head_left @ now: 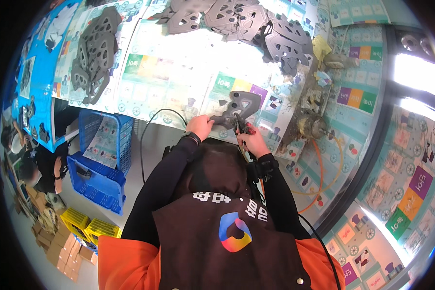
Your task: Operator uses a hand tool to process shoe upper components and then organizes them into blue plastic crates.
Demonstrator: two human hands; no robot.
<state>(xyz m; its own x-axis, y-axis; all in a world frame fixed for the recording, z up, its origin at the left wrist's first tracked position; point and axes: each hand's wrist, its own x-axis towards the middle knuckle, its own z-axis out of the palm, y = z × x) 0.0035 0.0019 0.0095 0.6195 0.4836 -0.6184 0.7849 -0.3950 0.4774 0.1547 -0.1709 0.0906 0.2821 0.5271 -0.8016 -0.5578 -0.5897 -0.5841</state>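
Note:
A dark grey moulded plastic part (245, 102) with cut-out openings lies at the near edge of the table, in front of my body. My left hand (200, 127) is closed on the part's left end, thumb and fingers pinching it. In my right hand (254, 142) is a pair of nippers (249, 129) with red on the handles. Their dark jaws touch or overlap the part's lower edge; the exact contact is too small to make out.
Grey plastic parts (241, 21) are heaped at the table's far side, with another stack (97, 53) at the left. A dirty metal fixture (311, 123) with an orange hose (320, 169) stands right. Blue crates (101, 181) sit lower left, and a person (50, 166) is beyond them.

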